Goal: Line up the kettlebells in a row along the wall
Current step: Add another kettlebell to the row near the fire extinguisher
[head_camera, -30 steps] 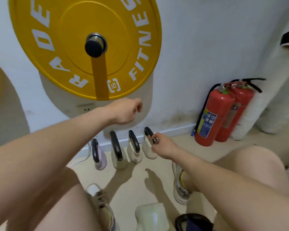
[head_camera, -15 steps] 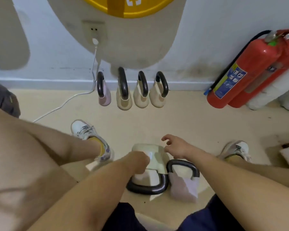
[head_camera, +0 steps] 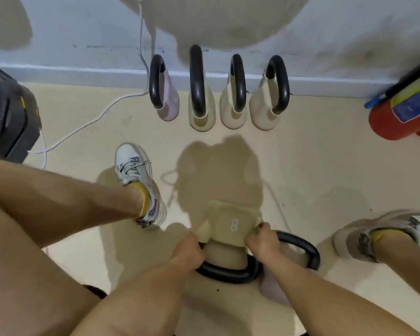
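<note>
Several kettlebells stand in a row against the wall: a pink one [head_camera: 166, 103] at the left, then three cream ones [head_camera: 200, 110] [head_camera: 234, 110] [head_camera: 267, 110], all with black handles. Close to me lies a larger cream kettlebell [head_camera: 228, 223] on its side, black handle [head_camera: 228, 272] toward me. My left hand [head_camera: 188, 251] grips its left side by the handle, and my right hand [head_camera: 262, 238] grips its right side. Behind it, partly hidden by my right arm, sits a pinkish kettlebell [head_camera: 274, 289] with a black handle [head_camera: 303, 248].
A red fire extinguisher [head_camera: 398, 117] stands at the right by the wall. A dark plate stack [head_camera: 7, 117] is at the left, with a white cable [head_camera: 95, 117] trailing across the floor. My shoes [head_camera: 136, 175] [head_camera: 386, 229] flank the near kettlebell on the beige floor.
My view dropped from the wall row to the floor near my feet. Both hands left the row and closed on the large cream kettlebell.
</note>
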The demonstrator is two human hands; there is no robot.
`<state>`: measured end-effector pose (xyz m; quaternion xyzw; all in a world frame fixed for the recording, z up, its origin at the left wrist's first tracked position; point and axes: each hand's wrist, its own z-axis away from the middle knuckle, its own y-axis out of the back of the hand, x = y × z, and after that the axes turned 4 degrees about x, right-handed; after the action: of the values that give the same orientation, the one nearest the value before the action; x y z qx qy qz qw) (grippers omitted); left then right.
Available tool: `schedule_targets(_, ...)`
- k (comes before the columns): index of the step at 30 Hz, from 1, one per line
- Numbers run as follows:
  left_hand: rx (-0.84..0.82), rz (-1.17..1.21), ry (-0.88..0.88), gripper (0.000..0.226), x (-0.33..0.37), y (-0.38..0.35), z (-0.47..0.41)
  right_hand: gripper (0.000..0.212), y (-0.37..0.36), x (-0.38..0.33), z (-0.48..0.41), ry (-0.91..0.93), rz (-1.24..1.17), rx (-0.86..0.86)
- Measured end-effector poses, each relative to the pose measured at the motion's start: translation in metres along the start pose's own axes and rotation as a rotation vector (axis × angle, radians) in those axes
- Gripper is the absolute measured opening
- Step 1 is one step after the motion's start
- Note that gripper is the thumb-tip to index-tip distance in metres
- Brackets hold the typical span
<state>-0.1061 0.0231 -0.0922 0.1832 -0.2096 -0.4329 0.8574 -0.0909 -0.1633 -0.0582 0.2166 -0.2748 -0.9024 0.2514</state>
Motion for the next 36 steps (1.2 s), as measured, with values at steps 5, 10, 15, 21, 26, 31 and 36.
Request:
schedule_targets(5,-0.02,0.156,0.162,0.032,-0.005,-0.006,-0.008,0.05,-0.005,0.006,-0.024,0.013,0.138,-0.177)
schedule_targets(10,-0.015,0.053,0.079,0.04,-0.004,0.0,-0.017,0.054,-0.004,0.0,-0.03,-0.011,0.206,-0.215)
schedule_targets(15,-0.06,-0.166,-0.064,0.048,0.006,0.023,-0.016,0.048,0.005,0.004,-0.038,-0.027,0.072,-0.319)
schedule_targets(21,-0.146,-0.439,-0.143,0.025,0.055,0.069,-0.001,0.013,0.026,-0.015,-0.013,0.136,0.362,-0.561)
schedule_targets(26,-0.287,-0.545,0.004,0.04,0.104,0.088,0.013,0.076,-0.002,-0.017,0.025,0.442,0.368,-0.611)
schedule_targets(31,-0.352,-0.535,0.066,0.015,0.137,0.092,0.019,0.056,-0.018,-0.003,0.042,0.387,0.215,-0.573)
schedule_targets(36,-0.397,-0.633,0.089,0.026,0.157,0.114,0.023,0.046,0.023,-0.03,0.032,0.408,0.469,-0.7)
